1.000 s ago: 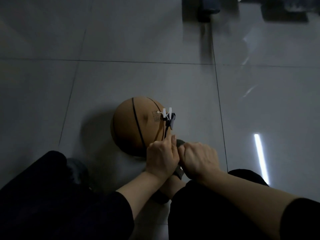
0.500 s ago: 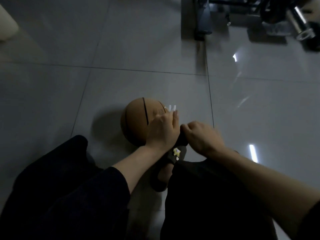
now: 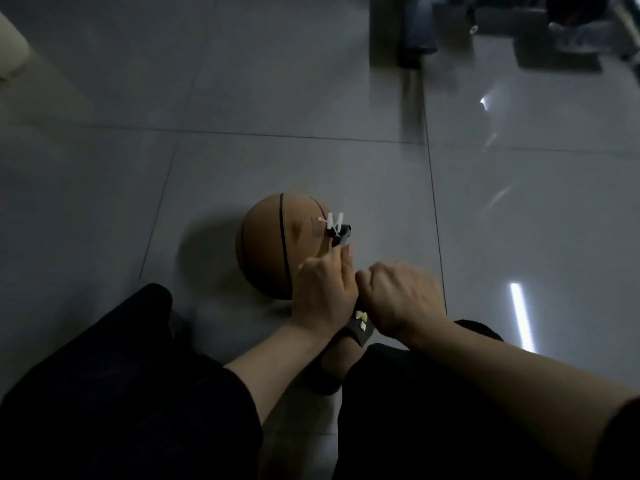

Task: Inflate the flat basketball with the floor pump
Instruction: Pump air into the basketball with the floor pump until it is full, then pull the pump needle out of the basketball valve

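Brown basketball (image 3: 266,247) beyond both fisted hands (image 3: 360,296)

Dim room, glossy grey tile floor (image 3: 277,98) with dark grout lines. A bright light streak (image 3: 521,317) reflects off the tiles. Well beyond the streak stands dark metal equipment (image 3: 415,29); far across from it, a pale object (image 3: 10,50).

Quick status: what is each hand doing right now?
Left hand: fingers curled, gripping the pump handle, which the hands hide.
Right hand: curled beside it, apparently on the same handle.
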